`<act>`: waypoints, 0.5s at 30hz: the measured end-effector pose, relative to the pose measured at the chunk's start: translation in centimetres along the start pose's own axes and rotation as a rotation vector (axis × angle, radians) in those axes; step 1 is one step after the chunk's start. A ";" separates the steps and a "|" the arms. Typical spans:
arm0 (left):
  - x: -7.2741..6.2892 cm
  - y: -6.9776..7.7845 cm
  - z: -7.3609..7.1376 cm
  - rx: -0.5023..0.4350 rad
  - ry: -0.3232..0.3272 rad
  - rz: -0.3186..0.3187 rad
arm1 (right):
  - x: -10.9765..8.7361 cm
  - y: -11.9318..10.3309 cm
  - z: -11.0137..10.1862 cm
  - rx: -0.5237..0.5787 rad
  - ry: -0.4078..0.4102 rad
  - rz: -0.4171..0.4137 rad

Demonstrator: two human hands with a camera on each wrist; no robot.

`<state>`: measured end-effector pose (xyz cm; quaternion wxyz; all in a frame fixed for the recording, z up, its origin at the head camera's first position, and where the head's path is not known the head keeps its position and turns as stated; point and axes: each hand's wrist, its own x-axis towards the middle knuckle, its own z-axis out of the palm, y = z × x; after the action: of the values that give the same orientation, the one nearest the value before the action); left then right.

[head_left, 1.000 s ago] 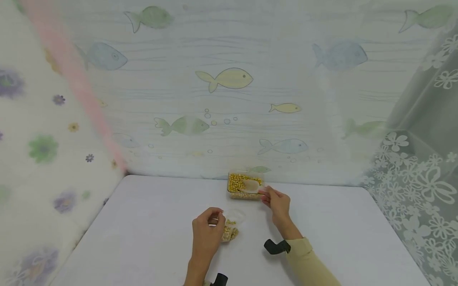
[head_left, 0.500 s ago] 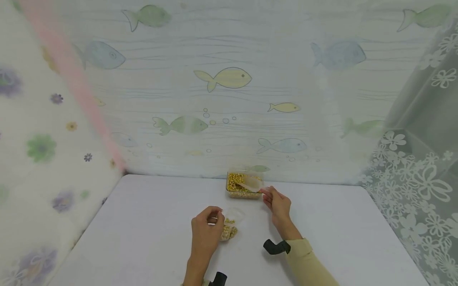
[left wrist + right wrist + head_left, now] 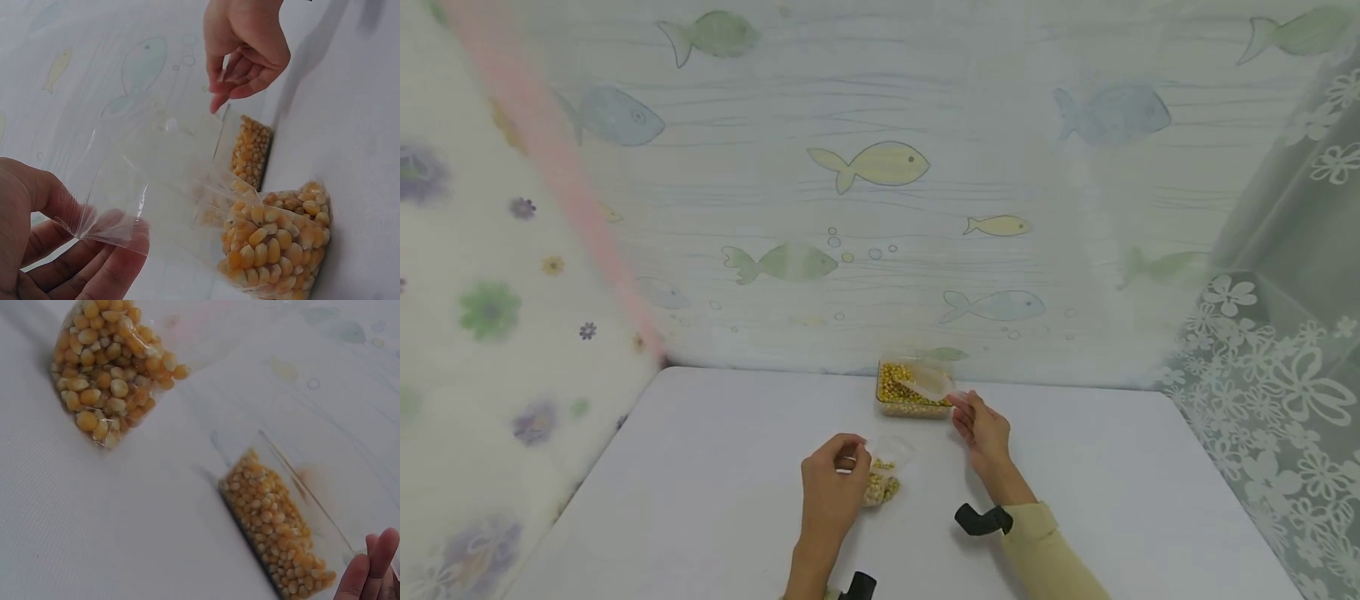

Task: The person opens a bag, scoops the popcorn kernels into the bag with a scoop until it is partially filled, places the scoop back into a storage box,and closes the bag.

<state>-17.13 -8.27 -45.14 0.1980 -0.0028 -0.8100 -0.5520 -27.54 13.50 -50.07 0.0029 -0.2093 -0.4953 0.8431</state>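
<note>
Clear plastic film, pinched near its edge between the thumb and fingers of the left hand (image 3: 835, 479), leads down to the bag (image 3: 128, 200), whose filled end sits on the white table (image 3: 722, 450) with corn kernels (image 3: 281, 247) bunched at the bottom. Beyond it, well apart, stands a see-through box (image 3: 913, 411) of corn, close to the fish-printed backdrop (image 3: 880, 275). The right hand (image 3: 988, 433) is at the box's right end, its thumb and fingers closed on the handle of a pale scoop (image 3: 929, 383), whose bowl slants over the corn. Whether the tip is dug in, or how much the bowl carries, I cannot tell.

The step in hand looks like scooping. Done well, it probably calls for sliding the tip in low, then levelling the bowl before it clears the rim, so that loose kernels roll back into the box. The left fingers had best hold the film wide and upright: such thin plastic likely folds in easily, and a narrow mouth could spill corn onto the table.
</note>
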 end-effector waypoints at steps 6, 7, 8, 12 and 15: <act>0.0 0.2 -0.1 0.008 -0.009 -0.023 | -0.4 0.1 -0.1 0.047 -0.026 0.001; -0.1 0.2 -0.1 0.007 -0.011 -0.026 | -0.5 0.1 -0.1 0.057 -0.028 0.000; 0.0 0.2 -0.1 0.006 -0.013 -0.027 | -0.6 0.0 -0.1 0.063 -0.030 -0.002; 0.0 0.1 -0.1 0.003 -0.016 -0.028 | -0.7 -0.1 -0.1 0.091 -0.042 -0.003; 0.1 0.0 -0.1 0.005 -0.011 -0.019 | -0.9 -0.3 0.0 0.102 -0.051 -0.002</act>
<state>-17.16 -8.40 -45.13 0.1884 0.0023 -0.8125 -0.5517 -26.81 13.45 -49.50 0.0016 -0.1868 -0.4516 0.8725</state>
